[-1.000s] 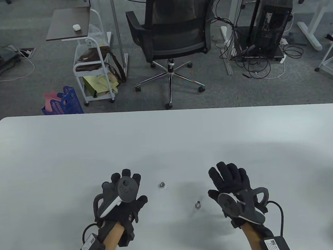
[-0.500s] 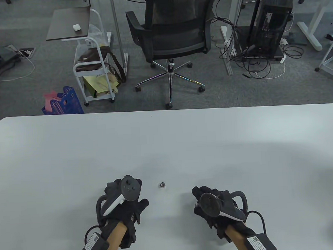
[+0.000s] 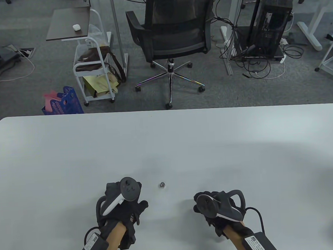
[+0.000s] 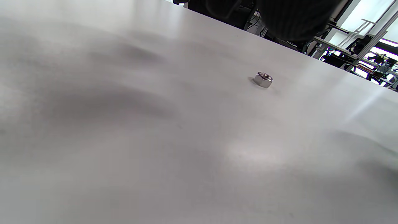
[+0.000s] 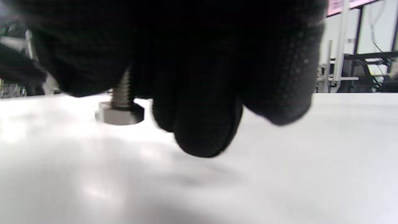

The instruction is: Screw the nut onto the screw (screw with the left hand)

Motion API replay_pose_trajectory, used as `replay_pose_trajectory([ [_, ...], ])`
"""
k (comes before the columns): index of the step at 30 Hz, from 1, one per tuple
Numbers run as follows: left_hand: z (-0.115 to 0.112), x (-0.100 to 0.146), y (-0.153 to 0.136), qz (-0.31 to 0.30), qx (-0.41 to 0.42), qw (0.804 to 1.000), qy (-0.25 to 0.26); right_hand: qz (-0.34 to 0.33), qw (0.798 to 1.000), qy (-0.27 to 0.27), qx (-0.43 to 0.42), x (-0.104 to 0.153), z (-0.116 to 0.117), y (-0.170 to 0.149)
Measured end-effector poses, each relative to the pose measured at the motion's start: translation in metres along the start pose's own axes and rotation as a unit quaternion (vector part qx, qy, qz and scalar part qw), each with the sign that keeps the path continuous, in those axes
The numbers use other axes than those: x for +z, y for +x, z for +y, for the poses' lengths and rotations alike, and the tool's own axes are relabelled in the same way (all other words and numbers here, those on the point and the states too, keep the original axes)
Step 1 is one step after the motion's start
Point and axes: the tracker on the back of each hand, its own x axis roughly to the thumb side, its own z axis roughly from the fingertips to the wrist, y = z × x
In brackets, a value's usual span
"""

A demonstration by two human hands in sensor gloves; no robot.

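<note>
Table [image 3: 167, 142] – both hands at near edge. Right hand [image 3: 216, 206] curled down over screw [image 5: 119, 107], which stands head-down on table; fingers around its shank. Left hand [image 3: 123, 201] loosely curled, empty. Nut [image 3: 162, 184] lies between them – untouched.

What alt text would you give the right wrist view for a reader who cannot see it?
Black gloved fingers of the right hand fill the top of the frame and close around the threaded shaft of a screw standing head-down on the white table. Blurred office frames show behind.
</note>
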Motion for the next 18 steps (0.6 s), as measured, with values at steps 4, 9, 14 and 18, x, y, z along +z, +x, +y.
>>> replay_pose_trajectory([
  [4, -0.001, -0.001, -0.003, 0.004, 0.006, 1.000, -0.005, 0.032, 0.993, -0.015, -0.109, 0.002, -0.018, -0.017],
  [9, -0.002, -0.001, -0.003, 0.006, 0.007, 1.000, -0.007, 0.039, 0.977, -0.024, -0.207, 0.009, -0.036, -0.035],
  [14, -0.005, -0.002, -0.001, 0.006, 0.001, 1.000, -0.015, 0.056, 0.981, -0.049, -0.177, 0.017, -0.044, -0.050],
  [18, -0.007, -0.003, 0.000, 0.006, -0.003, 1.000, -0.019, 0.079, 0.978, -0.077, -0.179, 0.021, -0.049, -0.059],
])
